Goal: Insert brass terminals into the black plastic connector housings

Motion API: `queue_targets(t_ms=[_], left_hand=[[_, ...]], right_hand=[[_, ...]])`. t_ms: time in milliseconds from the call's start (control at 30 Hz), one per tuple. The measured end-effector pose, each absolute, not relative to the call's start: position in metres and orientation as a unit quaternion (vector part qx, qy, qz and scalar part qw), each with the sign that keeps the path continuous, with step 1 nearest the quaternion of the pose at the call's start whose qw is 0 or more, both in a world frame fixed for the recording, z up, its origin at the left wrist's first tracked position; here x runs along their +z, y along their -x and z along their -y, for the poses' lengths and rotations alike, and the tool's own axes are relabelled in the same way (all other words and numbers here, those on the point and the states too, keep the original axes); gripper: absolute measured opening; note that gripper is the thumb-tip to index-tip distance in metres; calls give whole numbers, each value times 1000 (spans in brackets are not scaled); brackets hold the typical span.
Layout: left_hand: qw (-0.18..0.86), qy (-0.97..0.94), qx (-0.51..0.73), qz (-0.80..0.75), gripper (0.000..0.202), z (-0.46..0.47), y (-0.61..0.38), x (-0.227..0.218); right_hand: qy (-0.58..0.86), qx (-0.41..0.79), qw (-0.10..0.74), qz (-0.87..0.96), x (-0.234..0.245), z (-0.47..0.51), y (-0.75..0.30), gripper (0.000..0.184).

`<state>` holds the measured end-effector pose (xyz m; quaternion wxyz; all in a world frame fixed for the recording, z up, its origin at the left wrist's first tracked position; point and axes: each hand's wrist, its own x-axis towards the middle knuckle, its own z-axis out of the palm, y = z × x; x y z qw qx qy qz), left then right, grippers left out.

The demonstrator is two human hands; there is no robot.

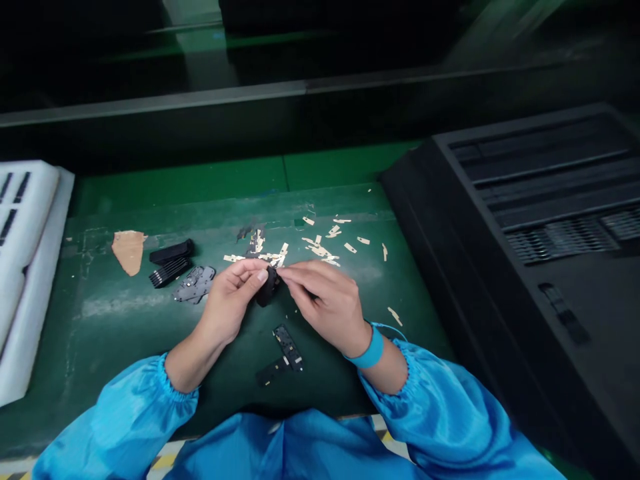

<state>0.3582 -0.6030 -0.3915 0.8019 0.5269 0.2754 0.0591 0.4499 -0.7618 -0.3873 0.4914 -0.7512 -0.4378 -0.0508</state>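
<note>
My left hand (231,298) and my right hand (327,298) meet over the green mat (125,320), both pinching a small black part (269,287) between them. The left fingers wrap its left side; the right fingertips pinch its top edge. Just below the hands lie a flat black part with holes (289,347) and a second black piece (271,372). Both arms wear blue sleeves, and a blue band sits on the right wrist.
Several beige paper strips (320,250) are scattered beyond the hands. To the left lie a stack of black parts (171,261), grey flat pieces (195,285) and a brown paper scrap (129,250). White foam trays (25,267) stand far left; a large black housing (540,267) fills the right.
</note>
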Motion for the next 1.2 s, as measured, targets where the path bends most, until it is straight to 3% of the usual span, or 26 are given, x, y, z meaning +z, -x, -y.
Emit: queue_targets(t_ms=[233, 367, 500, 633, 800, 1000, 1200], left_hand=[[799, -530, 70, -275, 27, 603, -359, -392], [859, -443, -1, -257, 37, 605, -362, -383], [892, -377, -87, -234, 36, 608, -361, -377], [853, -464, -87, -222, 35, 606, -358, -377], [680, -703, -20, -207, 29, 605, -351, -378], [674, -692, 19, -257, 22, 614, -351, -387], [607, -746, 77, -264, 12, 618, -349, -391]], right_hand=[[734, -18, 470, 490, -392, 763, -457, 37], [708, 103, 521, 465, -389, 761, -465, 44], [650, 231, 585, 427, -383, 760, -470, 25], [662, 298, 592, 350, -381, 761, -473, 13], [733, 282, 550, 286, -387, 760, -471, 11], [784, 149, 536, 276, -386, 756, -451, 8], [782, 152, 539, 274, -387, 750, -441, 9]])
